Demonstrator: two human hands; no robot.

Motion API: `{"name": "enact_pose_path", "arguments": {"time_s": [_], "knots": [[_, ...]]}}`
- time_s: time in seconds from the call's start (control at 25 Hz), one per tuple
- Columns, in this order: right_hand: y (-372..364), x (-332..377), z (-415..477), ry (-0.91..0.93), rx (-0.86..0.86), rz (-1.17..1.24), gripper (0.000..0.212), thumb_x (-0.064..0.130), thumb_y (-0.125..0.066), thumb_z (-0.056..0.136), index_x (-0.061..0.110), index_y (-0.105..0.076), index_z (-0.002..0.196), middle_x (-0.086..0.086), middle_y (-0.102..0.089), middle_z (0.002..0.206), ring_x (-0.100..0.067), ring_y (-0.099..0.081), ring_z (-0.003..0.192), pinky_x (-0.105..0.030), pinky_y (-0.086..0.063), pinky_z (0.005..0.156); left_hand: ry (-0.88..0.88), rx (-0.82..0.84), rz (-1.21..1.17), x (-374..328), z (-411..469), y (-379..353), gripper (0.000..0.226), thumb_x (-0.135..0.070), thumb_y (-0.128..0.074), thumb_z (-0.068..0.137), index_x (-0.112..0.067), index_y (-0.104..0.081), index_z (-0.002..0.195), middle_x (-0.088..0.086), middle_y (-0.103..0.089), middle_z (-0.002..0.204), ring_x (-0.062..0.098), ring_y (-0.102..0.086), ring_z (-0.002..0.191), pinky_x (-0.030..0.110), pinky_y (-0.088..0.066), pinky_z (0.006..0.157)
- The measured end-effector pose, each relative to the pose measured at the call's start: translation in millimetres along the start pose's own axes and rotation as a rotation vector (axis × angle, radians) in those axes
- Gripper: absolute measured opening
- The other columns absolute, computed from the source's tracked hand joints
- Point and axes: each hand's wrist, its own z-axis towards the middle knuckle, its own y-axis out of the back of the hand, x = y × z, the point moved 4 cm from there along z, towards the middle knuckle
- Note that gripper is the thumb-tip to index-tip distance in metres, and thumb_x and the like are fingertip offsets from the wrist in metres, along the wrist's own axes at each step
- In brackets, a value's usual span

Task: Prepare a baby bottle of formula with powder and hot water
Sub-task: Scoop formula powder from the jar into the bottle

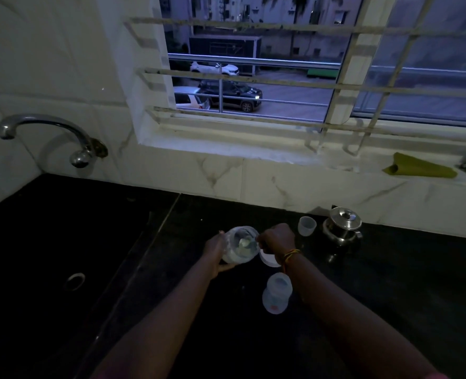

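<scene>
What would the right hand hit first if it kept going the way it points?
Probably the tilted jar held by the left hand: the right hand points left at its mouth, with the spoon inside it.

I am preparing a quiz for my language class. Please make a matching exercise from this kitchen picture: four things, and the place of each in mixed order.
Things:
1 tap
2 green cloth
3 steel kettle
4 translucent jar

Places:
a held by the left hand
b on the window ledge
c on the wall
d on the counter

Pairs: 1-c, 2-b, 3-d, 4-a
</scene>
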Motion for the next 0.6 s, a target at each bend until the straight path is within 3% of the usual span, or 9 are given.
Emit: {"name": "enact_pose_path", "arguments": {"time_s": [0.08,0.2,0.4,0.48,0.6], "knots": [[1,6,0,0.035,0.001,0.029,0.002,0.001,-0.067,0.068,0.002,-0.068,0.067,-0.02,-0.068,0.075,-0.029,-0.065,0.072,-0.043,-0.056,0.076,0.035,-0.005,0.0,-6,5,2,0.039,-0.037,-0.039,0.098,-0.011,-0.053,0.124,0.016,-0.056,0.112,0.026,-0.056,0.08,0.038,-0.051,0.056],[1,11,-6,0.056,0.024,0.192,0.02,-0.005,-0.068,0.067,0.011,-0.067,0.057,-0.016,-0.065,0.064,-0.028,-0.061,0.061,-0.043,-0.055,0.069,0.035,-0.017,0.002,-10,12,6,0.038,-0.036,-0.038,0.098,-0.011,-0.052,0.124,0.017,-0.055,0.12,0.027,-0.056,0.084,0.039,-0.051,0.051],[2,13,-16,0.022,0.08,0.482,0.009,-0.012,-0.058,0.078,-0.014,-0.065,0.082,-0.018,-0.058,0.061,-0.02,-0.052,0.051,-0.027,-0.045,0.051,0.036,-0.05,-0.136,-3,19,18,0.038,-0.036,-0.036,0.099,-0.01,-0.049,0.124,0.015,-0.051,0.123,0.032,-0.052,0.104,0.046,-0.052,0.063],[3,14,-21,0.023,0.104,0.557,0.011,-0.012,-0.056,0.08,-0.019,-0.062,0.086,-0.018,-0.056,0.063,-0.02,-0.051,0.053,-0.026,-0.043,0.052,0.014,-0.063,-0.168,1,19,22,0.035,-0.033,-0.034,0.1,-0.008,-0.049,0.12,0.013,-0.051,0.118,0.03,-0.051,0.102,0.047,-0.051,0.07],[8,16,-31,0.011,0.131,0.645,0.011,-0.009,-0.055,0.083,-0.015,-0.062,0.089,-0.017,-0.056,0.065,-0.02,-0.052,0.055,-0.025,-0.047,0.054,-0.058,-0.13,-0.165,9,14,27,0.024,-0.019,-0.04,0.097,-0.003,-0.058,0.1,0.016,-0.059,0.108,0.025,-0.057,0.089,0.038,-0.051,0.061]]}}
